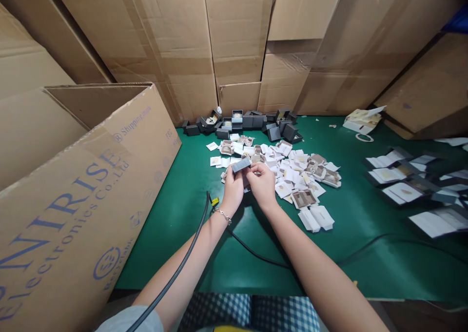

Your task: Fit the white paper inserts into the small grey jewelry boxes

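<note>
A printed cardboard carton (109, 185) stood left on the green tabletop (183, 176), taped cardboard (175, 44) walling the back. Above the tabletop, my left grip (234, 186) grasped a small grey box (241, 165); whether my right grip (262, 183) pinched anything, I couldn't tell. White inserts (288, 176) lay heaped beyond, open boxes (404, 191) farther right.

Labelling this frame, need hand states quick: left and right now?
Left hand: closed, holding a small grey box.
Right hand: fingers bent, close beside the box; can't tell whether it grips anything.
</note>
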Available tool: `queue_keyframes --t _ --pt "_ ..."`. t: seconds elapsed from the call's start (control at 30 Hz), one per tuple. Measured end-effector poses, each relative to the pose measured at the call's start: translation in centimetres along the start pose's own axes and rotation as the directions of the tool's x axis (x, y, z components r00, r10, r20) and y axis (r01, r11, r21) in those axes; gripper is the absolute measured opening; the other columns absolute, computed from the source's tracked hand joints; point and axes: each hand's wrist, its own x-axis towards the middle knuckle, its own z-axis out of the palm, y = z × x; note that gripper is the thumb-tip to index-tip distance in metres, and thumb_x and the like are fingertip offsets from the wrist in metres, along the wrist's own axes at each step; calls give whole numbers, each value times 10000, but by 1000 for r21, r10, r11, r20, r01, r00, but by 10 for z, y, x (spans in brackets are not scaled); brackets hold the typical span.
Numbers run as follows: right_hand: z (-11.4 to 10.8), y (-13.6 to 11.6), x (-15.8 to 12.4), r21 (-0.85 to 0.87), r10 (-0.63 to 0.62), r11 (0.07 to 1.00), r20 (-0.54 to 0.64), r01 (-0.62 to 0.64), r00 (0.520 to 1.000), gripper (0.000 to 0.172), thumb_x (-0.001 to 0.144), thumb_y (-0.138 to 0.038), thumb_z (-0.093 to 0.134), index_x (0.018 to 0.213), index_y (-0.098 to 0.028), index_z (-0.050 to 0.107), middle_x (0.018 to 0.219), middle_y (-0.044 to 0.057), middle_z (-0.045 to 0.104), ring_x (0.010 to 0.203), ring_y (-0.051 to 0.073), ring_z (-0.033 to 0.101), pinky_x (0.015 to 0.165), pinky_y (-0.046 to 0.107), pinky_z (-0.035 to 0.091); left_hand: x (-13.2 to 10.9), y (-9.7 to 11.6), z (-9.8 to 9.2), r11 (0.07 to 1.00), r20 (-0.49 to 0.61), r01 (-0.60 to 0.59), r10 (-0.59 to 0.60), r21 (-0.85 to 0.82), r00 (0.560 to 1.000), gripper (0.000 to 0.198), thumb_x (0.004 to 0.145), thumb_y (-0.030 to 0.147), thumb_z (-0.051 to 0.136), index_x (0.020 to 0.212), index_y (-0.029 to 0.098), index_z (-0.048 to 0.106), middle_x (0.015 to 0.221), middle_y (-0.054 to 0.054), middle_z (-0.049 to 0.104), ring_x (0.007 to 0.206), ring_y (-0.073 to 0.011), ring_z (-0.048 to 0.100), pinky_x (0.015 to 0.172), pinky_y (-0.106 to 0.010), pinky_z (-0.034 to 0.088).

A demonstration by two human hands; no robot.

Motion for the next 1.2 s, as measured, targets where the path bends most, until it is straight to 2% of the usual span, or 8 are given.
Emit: queue_keyframes --t 0.17,0.4,0.63,0.73,0.87,1.03,1.2 --pt "2 0 -4 31 -25 999 -15 26 1000 198 729 -309 588 570 -194 563 853 51 641 800 167 582 770 302 469 -1 4 1 999 -15 21 -22 -49 1000 134 851 287 514 926 185 557 909 -33 666 868 -152 616 794 -261 482" --pt "4 2 -4 59 -25 998 -48 28 999 240 726 -333 604 542 -184 569 806 48 638 784 168 578 765 311 471 -2 7 1 992 -40 78 -83 -96 996 184 826 314 547 940 170 561 926 -49 680 861 -170 626 788 -289 487" --pt "2 3 -1 69 -16 997 -1 16 1000 237 725 -389 609 620 -179 637 818 62 645 822 198 590 784 343 473 11 -3 0 996 -28 23 -25 -83 999 121 821 276 537 894 178 545 886 -47 679 839 -172 624 809 -306 473" --pt "3 3 0 48 -48 998 44 46 998 216 743 -370 574 676 -181 655 869 71 661 862 209 597 785 344 473 20 -8 -7 999 -41 -40 39 -11 998 121 822 274 539 891 178 561 896 -46 670 866 -171 610 847 -303 454" --pt "4 3 -1 -1 -79 997 111 79 991 170 729 -329 561 744 -183 648 903 70 657 883 214 593 751 332 471 28 -10 -15 997 -41 -64 66 33 997 114 813 254 542 896 179 567 883 -37 657 861 -165 592 853 -295 441" --pt "7 7 -2 100 20 994 136 -34 991 251 726 -362 587 914 -196 579 949 48 625 801 174 583 736 320 478 28 -7 -17 1000 -93 -28 28 6 995 174 799 278 557 934 171 585 945 -53 663 872 -177 594 815 -295 448" --pt "8 10 3 214 158 959 146 -187 977 349 732 -432 579 1003 -215 540 925 28 609 741 150 560 665 283 454 28 -5 -13 991 -142 62 -78 -117 987 240 760 290 591 951 145 603 992 -78 676 920 -198 607 845 -306 443"
